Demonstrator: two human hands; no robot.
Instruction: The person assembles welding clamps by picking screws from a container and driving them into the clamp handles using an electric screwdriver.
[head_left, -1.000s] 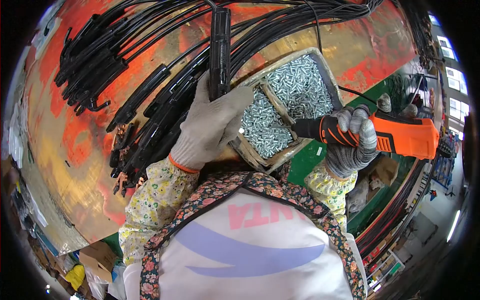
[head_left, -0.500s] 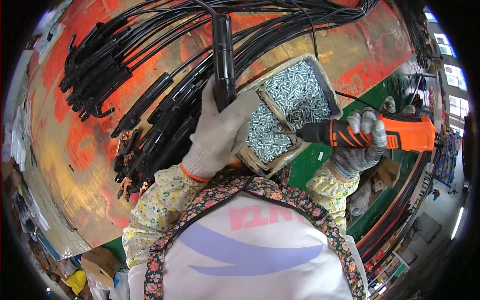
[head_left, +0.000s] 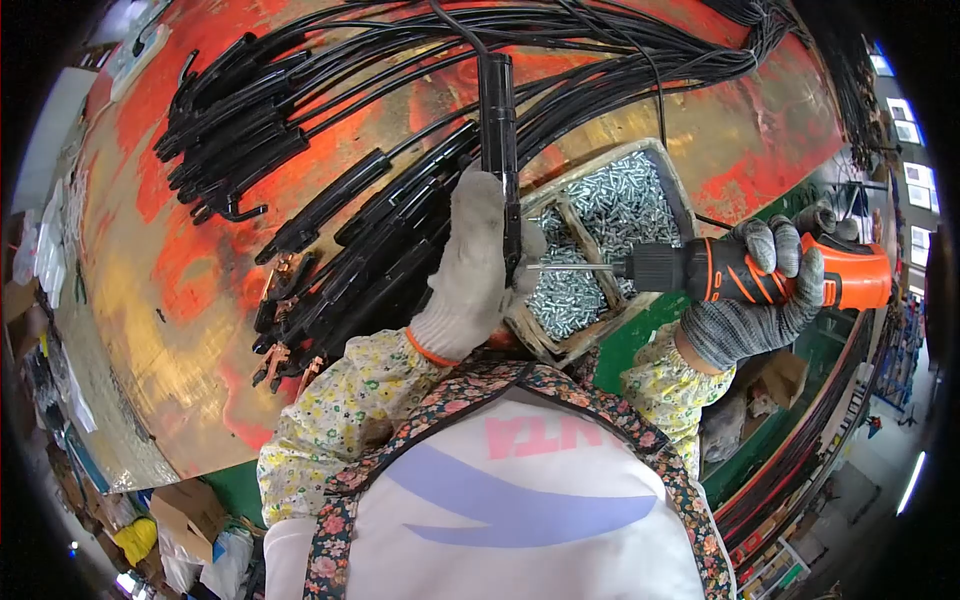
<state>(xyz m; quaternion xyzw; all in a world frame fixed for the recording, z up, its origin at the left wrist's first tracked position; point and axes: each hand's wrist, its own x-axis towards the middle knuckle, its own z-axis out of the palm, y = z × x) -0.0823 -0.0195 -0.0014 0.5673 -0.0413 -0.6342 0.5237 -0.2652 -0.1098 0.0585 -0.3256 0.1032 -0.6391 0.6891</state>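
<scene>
My left hand (head_left: 468, 265), in a pale work glove, is wrapped round a black welding electrode holder (head_left: 497, 115), upright in view with its cable running off the top. My right hand (head_left: 765, 300), in a grey knit glove, grips an orange-and-black power screwdriver (head_left: 735, 272). Its long bit (head_left: 575, 267) points left and reaches the holder's lower end by my left fingers. Whether the tip touches a screw there is hidden. Beneath the bit sits a divided tray (head_left: 672, 180) filled with small silvery screws (head_left: 610, 195).
Several more black holders (head_left: 400, 225) lie left of my left hand, some with copper jaws (head_left: 272, 365). Another pile of black handles (head_left: 225, 145) is at upper left. Black cables (head_left: 690, 65) cross the back of the red-stained table (head_left: 170, 390). A cardboard box (head_left: 190, 515) stands below left.
The screwdriver's bit has gone from above the screws to the lower end of the holder. My left hand has turned the holder and closed round it. The whole view has shifted slightly.
</scene>
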